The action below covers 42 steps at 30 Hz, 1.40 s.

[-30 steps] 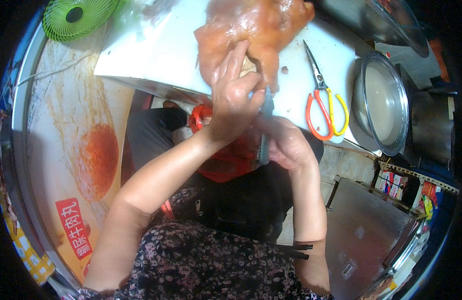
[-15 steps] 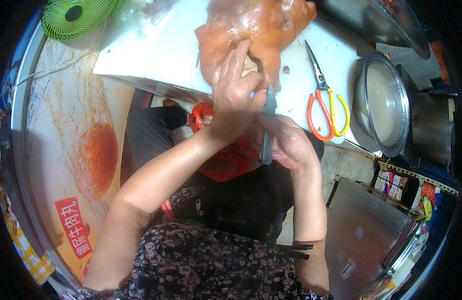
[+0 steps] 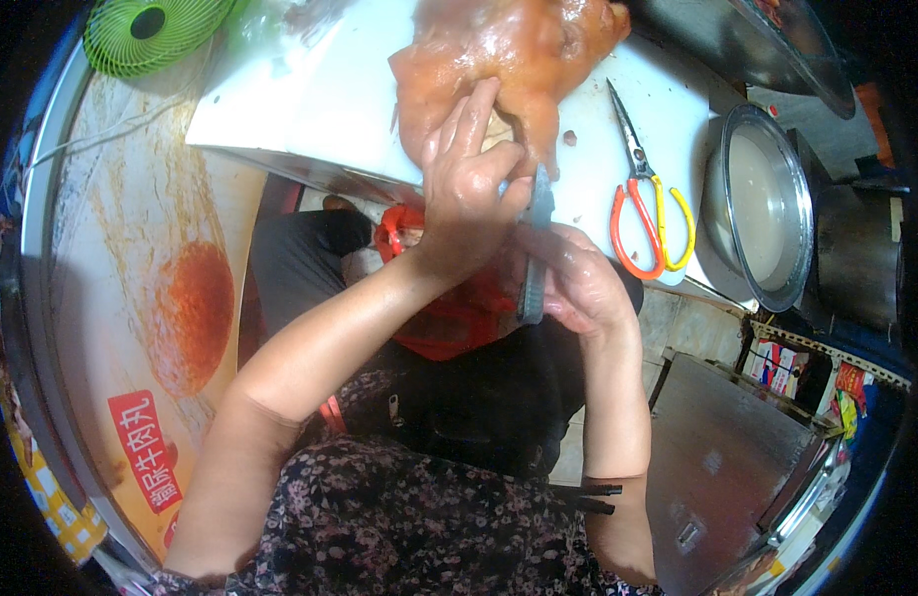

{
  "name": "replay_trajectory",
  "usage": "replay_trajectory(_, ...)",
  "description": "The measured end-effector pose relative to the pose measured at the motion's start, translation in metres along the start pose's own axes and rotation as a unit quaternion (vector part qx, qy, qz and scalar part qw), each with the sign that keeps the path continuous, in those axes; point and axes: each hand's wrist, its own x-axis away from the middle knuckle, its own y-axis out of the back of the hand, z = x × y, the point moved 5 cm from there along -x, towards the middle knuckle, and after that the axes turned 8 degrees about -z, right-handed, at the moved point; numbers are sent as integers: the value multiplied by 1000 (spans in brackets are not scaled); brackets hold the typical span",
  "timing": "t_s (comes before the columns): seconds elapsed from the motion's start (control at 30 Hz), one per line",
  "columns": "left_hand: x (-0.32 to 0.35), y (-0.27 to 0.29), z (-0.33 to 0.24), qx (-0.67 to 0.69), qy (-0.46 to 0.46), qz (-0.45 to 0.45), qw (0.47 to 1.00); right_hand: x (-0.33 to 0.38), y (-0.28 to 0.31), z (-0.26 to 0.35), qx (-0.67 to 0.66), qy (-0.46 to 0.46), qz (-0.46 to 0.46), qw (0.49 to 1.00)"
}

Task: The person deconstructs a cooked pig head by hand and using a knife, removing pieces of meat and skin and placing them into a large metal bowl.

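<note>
A large, glossy orange-brown piece of skin-on meat (image 3: pixel 509 55) lies on a white board at the table's near edge. My left hand (image 3: pixel 464 189) presses on its near side, fingers bent over the rim of a pale opening (image 3: pixel 498 129), gripping the meat there. In my right hand (image 3: pixel 578 283) is a slim blue-grey knife-like tool (image 3: pixel 538 214) with a ridged lower end, held upright just below the meat. Its tip reaches the meat's near right edge. My left thumb is close to the tool, and part of my right fingers is hidden behind it.
Scissors (image 3: pixel 643 214) with red and yellow handles lie on the white board (image 3: pixel 330 109) to the right. Beyond them stands a metal basin (image 3: pixel 767 209) of cloudy liquid. A green fan (image 3: pixel 146 35) is at the far left. Under my hands hangs a red bag (image 3: pixel 444 333).
The tool and my right hand have shifted very slightly up and to the right. My left hand and the meat look nearly the same.
</note>
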Motion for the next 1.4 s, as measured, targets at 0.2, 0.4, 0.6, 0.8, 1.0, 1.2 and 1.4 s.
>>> replay_trajectory(0.2, 3, -2, 4, -14, -6, -2, 1000, 0, 2, -1, -2, 16, 21, 1000)
replay_trajectory(0.4, 3, -3, 6, -7, -4, 4, 1000, 5, 1, 9, 5, 45, -34, 998)
replay_trajectory(0.6, 2, -1, 2, -3, 2, 7, 1000, 12, 8, 42, -34, 249, -101, 963)
replay_trajectory(0.8, 3, -1, 3, -15, 5, 21, 1000, 12, 6, 48, 177, 437, -258, 843)
replay_trajectory(1.0, 4, -1, 5, -11, 7, 25, 1000, 13, -4, 51, 310, 577, -286, 699)
replay_trajectory(1.2, 4, -3, 5, -6, 7, 6, 1000, 4, -2, 48, 361, 578, -295, 669)
replay_trajectory(1.4, 3, -2, 2, -4, 15, 3, 1000, -2, 1, 42, 290, 562, -311, 709)
